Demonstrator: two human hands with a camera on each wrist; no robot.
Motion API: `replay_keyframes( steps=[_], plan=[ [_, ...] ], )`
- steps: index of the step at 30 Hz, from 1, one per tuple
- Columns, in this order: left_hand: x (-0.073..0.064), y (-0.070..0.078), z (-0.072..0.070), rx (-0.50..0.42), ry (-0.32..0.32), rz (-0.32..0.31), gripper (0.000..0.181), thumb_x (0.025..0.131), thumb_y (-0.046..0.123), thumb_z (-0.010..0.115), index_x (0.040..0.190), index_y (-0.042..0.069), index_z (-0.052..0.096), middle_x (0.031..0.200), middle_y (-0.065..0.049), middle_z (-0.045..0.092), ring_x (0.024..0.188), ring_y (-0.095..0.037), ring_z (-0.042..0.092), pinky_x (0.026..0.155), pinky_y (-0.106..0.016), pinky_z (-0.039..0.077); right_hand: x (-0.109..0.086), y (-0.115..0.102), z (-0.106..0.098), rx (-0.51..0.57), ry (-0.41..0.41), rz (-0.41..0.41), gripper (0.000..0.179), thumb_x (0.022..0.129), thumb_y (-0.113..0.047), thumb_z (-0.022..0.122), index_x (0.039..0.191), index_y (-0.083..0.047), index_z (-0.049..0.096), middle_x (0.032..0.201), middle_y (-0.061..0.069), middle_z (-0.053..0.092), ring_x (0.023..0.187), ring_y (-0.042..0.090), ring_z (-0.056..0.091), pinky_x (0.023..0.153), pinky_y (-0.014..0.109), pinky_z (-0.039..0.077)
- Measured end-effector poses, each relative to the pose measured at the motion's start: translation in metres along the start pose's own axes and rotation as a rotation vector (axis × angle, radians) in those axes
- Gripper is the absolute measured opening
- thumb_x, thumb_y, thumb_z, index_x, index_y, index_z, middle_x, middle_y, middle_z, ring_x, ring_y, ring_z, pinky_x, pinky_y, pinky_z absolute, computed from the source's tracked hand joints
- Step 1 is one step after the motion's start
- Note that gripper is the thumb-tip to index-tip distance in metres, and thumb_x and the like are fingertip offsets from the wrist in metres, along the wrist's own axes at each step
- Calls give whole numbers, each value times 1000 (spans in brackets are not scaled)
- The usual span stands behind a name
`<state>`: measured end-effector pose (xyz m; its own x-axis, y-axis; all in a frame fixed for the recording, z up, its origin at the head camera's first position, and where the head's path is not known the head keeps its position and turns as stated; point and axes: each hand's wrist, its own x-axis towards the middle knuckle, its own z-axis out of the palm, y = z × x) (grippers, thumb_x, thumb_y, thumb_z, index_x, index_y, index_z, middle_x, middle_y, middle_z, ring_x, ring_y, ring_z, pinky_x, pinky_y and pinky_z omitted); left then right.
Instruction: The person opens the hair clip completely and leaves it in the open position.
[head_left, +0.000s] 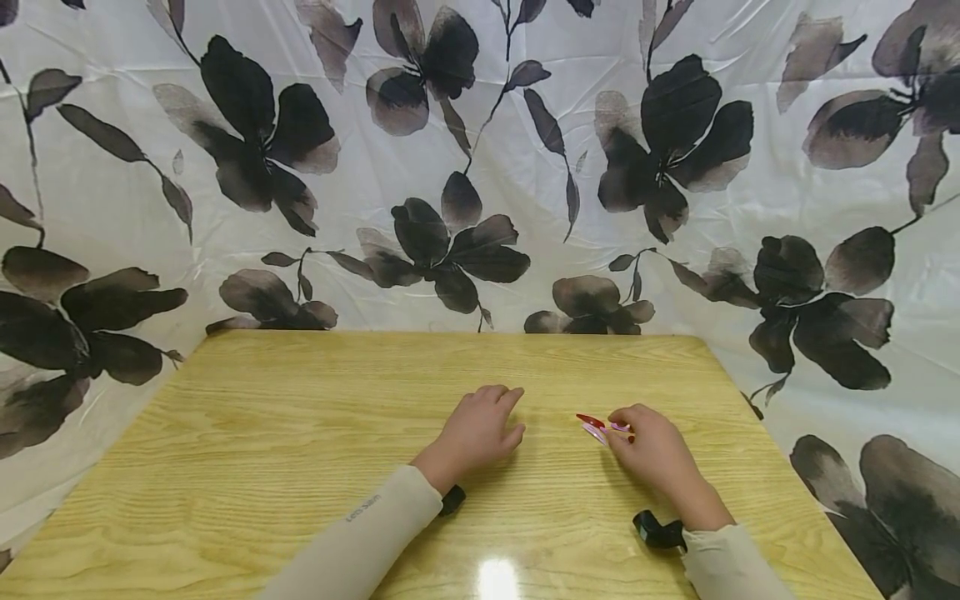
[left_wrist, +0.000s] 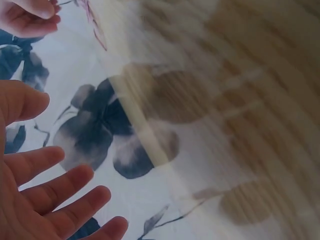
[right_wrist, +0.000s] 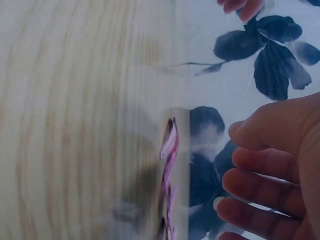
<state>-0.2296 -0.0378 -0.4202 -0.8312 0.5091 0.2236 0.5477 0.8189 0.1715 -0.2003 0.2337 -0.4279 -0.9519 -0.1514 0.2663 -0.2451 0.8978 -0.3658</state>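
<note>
Small, narrow red and pink pieces that look like hair clips (head_left: 591, 422) lie in a little group on the wooden table, right of centre. My right hand (head_left: 654, 446) hovers over their right side in the head view, hiding part of the group. In the right wrist view those pieces (right_wrist: 170, 145) lie in a row on the wood, apart from the loosely bent fingers (right_wrist: 262, 185). Nothing is in that hand. To the left of the group is my left hand (head_left: 480, 429), fingers spread and relaxed, holding nothing; its palm and fingertips (left_wrist: 100, 197) show in the left wrist view.
The light wooden table (head_left: 262, 450) runs back to a white cloth (head_left: 555, 192) with dark flower prints, which hangs behind it and at both sides. Black wrist cameras (head_left: 658, 532) sit below both wrists, close over the tabletop.
</note>
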Motion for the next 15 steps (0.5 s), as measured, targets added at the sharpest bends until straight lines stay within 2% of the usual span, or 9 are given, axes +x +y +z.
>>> replay_keyframes(
  steps=[15],
  plan=[
    [18,20,14,-51,-32,24,50,95,34,57,139,11,51,129,-8,60,120,-26,57,97,-44,48,2,1,12,8,30,-5,22,84,-20,73,100,-5,72,93,7,69,78,19,62,71,38,50]
  ],
)
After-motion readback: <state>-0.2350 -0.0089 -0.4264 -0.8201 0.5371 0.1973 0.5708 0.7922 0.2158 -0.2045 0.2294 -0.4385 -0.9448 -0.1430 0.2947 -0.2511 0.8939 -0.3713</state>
